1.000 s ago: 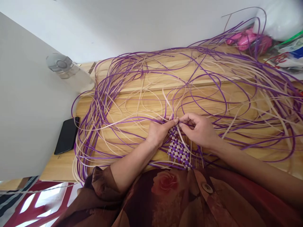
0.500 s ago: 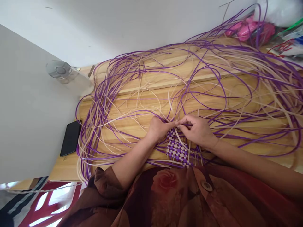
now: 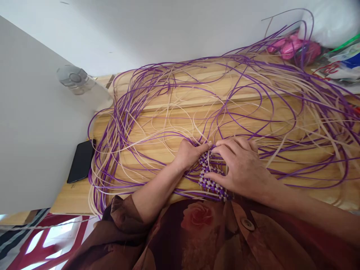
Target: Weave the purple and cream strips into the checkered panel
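A small piece of purple and cream weaving (image 3: pixel 206 182) lies close to my body, with long strips running out from it on all sides. My left hand (image 3: pixel 189 153) pinches the far end of the weaving, its thumb pressed on the top near the strips. Over the right side of the piece is my right hand (image 3: pixel 242 163), thumb and fingers spread apart, the thumb resting on the woven checks. Its fingertips touch the far edge beside my left thumb. Part of the weaving is hidden beneath this hand.
Loose purple and cream strips (image 3: pixel 132 93) spread in wide loops over the wooden table (image 3: pixel 157 120). At the left lie a black phone (image 3: pixel 81 161) and a clear plastic container (image 3: pixel 84 88). Pink bundles (image 3: pixel 292 47) and plastic bags (image 3: pixel 329 22) crowd the back right corner.
My right hand has let go of its pinch on a strip at the far end, opened, and come down over the weaving. My left hand keeps its hold in the same place.
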### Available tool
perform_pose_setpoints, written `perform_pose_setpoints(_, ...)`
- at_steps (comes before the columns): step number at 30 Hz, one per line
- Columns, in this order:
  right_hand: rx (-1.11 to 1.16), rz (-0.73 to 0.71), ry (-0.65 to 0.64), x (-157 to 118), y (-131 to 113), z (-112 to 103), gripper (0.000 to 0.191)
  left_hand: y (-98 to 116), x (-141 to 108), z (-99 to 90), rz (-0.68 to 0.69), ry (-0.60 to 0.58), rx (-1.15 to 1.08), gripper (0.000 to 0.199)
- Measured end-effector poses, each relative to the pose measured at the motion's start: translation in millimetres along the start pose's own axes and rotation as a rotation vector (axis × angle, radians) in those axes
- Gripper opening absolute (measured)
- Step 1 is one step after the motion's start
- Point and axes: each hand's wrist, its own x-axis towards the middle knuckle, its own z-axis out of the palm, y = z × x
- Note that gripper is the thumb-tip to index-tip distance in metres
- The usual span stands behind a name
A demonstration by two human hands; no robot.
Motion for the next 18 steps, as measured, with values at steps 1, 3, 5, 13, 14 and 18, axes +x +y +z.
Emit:
perform_pose_setpoints(1,-0.016,-0.010,-0.033,-2,-2,-2,0.045,0,0,0.9,-0.006,0.007,-0.022,0.031)
perform_pose_setpoints(3,-0.009,-0.049,-0.103,-5,-2,-7,0.022,-2,1,2.6,-0.019,0.030,-0.057,0.032)
perform_pose_setpoints(5,0.050,-0.081,-0.153,-6,4,-12,0.012,-4,1,3.5,-0.023,0.044,-0.067,0.033)
perform_pose_setpoints(13,0.252,-0.032,-0.227,-1,14,-34,0.013,-2,-1,4.5,-0.006,0.066,0.057,0.036)
perform_pose_setpoints(14,0.234,-0.069,-0.215,-2,11,-32,0.018,0,-2,5.3,-0.011,0.072,0.043,0.036)
perform_pose_setpoints(18,0.180,-0.029,-0.222,-3,-1,-12,0.023,4,-5,8.3,-0.011,0.093,0.004,0.036)
